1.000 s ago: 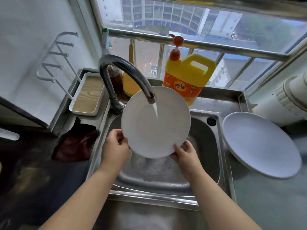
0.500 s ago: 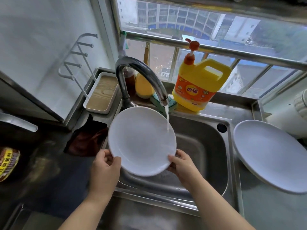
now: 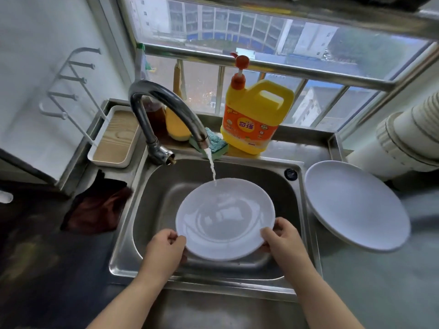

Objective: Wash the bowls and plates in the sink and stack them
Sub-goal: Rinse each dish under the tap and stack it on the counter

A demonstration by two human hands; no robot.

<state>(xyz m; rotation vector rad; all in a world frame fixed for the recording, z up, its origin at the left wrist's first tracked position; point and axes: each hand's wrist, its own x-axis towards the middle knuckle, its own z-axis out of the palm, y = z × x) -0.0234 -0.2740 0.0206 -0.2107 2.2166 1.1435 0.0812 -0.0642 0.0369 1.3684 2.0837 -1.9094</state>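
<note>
Over the sink (image 3: pixel 133 224), our left hand (image 3: pixel 164 254) and right hand (image 3: pixel 283 241) pinch the plate (image 3: pixel 225 219) by its near rim. Our fingers curl underneath, hidden.

The person's bare left hand (image 3: pixel 164 251) and bare right hand (image 3: pixel 283 242) are showing no rings, gloves or watches; both forearms are going sleeveless.

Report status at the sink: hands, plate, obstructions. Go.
Left hand and right hand both grip the plate by its near rim. Plate over sink, tap water hitting its far edge. Second plate on counter right. Nothing in the way.
</note>
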